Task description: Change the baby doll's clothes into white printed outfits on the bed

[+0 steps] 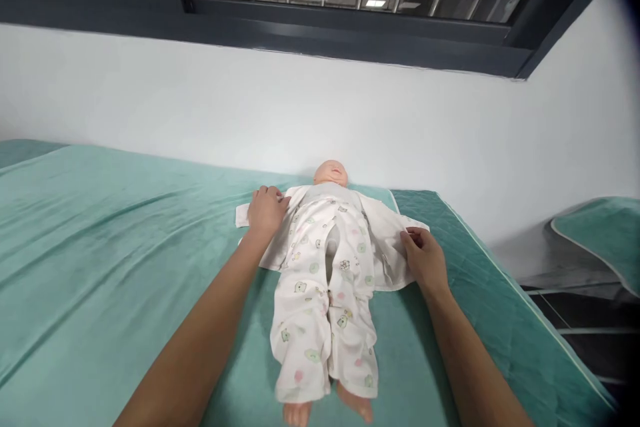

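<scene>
A baby doll (331, 172) lies on its back, head toward the wall and bare feet toward me. It wears white printed trousers (305, 307) with an open slit at the crotch. A white jacket (387, 237) lies spread open to both sides under and around its upper body. My left hand (269, 210) is closed on the jacket at the doll's shoulder or sleeve on the left. With thumb and fingers pinched, my right hand (424, 255) holds the jacket's edge near the sleeve on the right.
A green sheet (125, 260) with wrinkles covers the bed, with a darker quilted mat (505, 320) along the right. Behind stands a white wall (250, 107) under a dark window frame (300, 30). Another green cover (600, 233) hangs at the far right.
</scene>
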Tool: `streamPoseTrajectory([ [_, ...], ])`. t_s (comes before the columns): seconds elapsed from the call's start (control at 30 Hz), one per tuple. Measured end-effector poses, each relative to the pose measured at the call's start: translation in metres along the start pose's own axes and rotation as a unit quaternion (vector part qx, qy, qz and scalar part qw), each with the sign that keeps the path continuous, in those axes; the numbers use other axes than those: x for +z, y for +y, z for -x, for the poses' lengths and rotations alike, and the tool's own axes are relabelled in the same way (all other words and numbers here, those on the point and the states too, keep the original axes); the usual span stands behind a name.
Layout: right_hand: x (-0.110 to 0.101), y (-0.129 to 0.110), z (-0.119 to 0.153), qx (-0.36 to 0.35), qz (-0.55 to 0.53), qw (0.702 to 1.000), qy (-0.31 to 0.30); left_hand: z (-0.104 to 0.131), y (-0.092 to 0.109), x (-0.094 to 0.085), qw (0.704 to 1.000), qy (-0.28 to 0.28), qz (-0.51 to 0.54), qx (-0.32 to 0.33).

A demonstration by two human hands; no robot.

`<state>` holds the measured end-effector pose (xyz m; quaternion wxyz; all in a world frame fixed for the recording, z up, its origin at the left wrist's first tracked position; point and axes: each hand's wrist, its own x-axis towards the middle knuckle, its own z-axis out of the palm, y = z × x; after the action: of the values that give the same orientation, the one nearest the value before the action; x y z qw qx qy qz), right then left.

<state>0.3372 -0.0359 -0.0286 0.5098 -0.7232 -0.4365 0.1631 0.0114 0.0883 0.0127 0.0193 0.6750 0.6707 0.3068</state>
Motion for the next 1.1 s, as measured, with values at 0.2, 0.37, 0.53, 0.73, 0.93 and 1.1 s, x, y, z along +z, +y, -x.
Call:
streamPoseTrajectory([
  [0.2,-0.006,0.005,-0.013,-0.049,0.076,0.993,0.072,-0.017,-0.002,0.004,0.998,-0.015,0.054,-0.015],
  [0.37,-0.009,0.014,-0.012,-0.069,0.192,0.975,0.087,-0.029,-0.006,0.005,0.999,-0.004,0.019,-0.046],
  [0.53,-0.002,0.010,0.001,-0.184,0.252,0.946,0.086,-0.023,-0.015,0.008,0.999,0.018,-0.046,-0.007],
  [0.73,0.018,-0.017,0.026,-0.301,0.074,0.951,0.009,0.011,0.001,0.000,0.992,0.077,0.000,0.098],
  [0.93,0.031,-0.049,0.026,-0.208,-0.059,0.973,-0.082,0.036,0.022,-0.008,0.939,-0.074,0.321,0.100],
  [1.1,0.056,-0.084,-0.011,-0.245,-0.031,0.959,-0.142,0.025,0.021,-0.014,0.905,-0.140,0.390,0.095],
])
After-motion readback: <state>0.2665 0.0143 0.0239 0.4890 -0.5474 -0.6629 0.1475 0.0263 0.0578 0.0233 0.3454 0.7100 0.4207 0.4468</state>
